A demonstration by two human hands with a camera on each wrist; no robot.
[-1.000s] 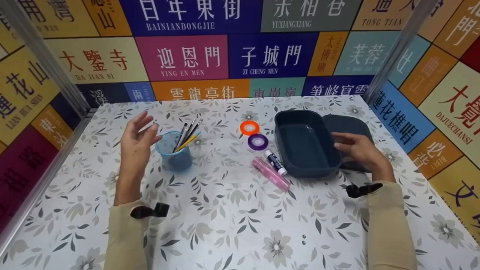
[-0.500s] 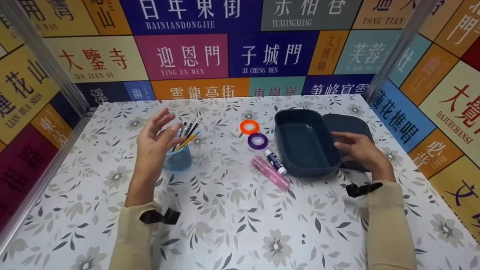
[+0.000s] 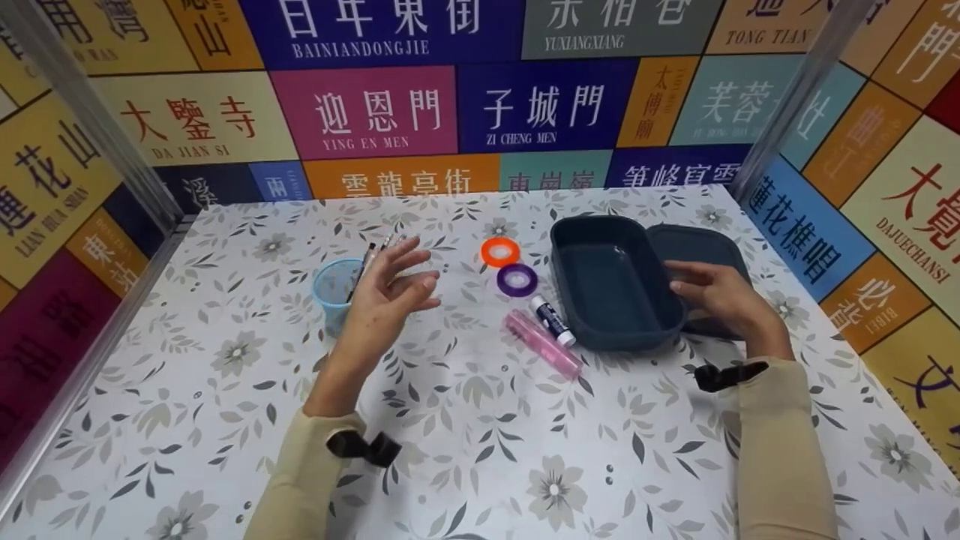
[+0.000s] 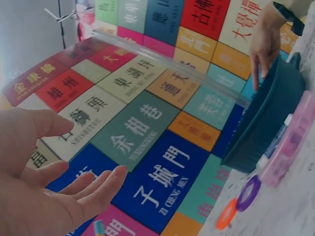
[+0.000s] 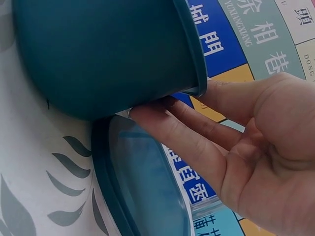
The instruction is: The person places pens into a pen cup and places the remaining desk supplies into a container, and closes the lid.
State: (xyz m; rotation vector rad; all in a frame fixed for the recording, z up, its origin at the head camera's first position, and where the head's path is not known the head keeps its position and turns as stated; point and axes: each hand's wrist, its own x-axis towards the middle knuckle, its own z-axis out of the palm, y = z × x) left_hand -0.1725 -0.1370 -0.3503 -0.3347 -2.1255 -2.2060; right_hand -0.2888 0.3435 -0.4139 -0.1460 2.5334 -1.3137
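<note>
My left hand (image 3: pixel 382 307) hangs in the air with its fingers loosely spread and holds nothing. It covers part of a blue mesh pen cup (image 3: pixel 328 292) and the dark-handled brushes (image 3: pixel 366 261) standing in it. At the right, my right hand (image 3: pixel 727 304) holds the side rim of a dark teal plastic box (image 3: pixel 626 341), thumb at the rim and fingers against the outer wall, as the right wrist view shows. The box stands upright, with nothing seen inside. Its matching lid (image 3: pixel 701 244) lies on the table beside it, partly behind my right hand.
Left of the box lie an orange tape roll (image 3: pixel 487 255), a purple tape roll (image 3: pixel 503 283), a glue stick (image 3: pixel 551 321) and a pink translucent tube (image 3: pixel 541 345). The flower-patterned table (image 3: pixel 480 450) is bordered by sign-covered walls (image 3: pixel 360 112) behind and at both sides.
My left hand has moved rightward from the left of the pen cup, past it and in front of the brushes. My right hand has stayed at the box.
</note>
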